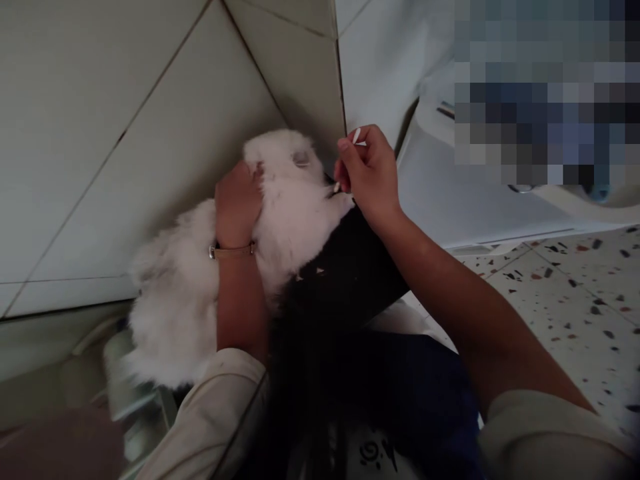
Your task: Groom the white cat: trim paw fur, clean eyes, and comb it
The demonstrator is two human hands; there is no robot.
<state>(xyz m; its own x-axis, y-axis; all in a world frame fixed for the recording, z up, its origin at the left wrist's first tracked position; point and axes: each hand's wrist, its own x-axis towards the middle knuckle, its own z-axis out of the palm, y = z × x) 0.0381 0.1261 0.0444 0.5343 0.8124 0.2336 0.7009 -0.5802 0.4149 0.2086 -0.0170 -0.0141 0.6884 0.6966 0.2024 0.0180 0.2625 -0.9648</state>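
A white long-haired animal (290, 220) lies across my dark-clothed lap against the tiled wall; the frame does not show its kind clearly. My left hand (237, 200) is closed over its upper body, the fingertips sunk in the fur beside its head. Between the thumb and fingers of my right hand (373, 173) is a white cotton swab (357, 136). One tip of the swab sticks up above the thumb, and a lower white tip shows below the fingers, close to a light paw (343, 205). The swab's middle is hidden by my hand.
Pale wall tiles (165, 120) with dark joints rise behind the animal. At the right a white cabinet-like fixture (450, 207) stands on the speckled floor (575, 307), partly covered by a pixelated patch. Blurred objects (125, 380) lie low at the left.
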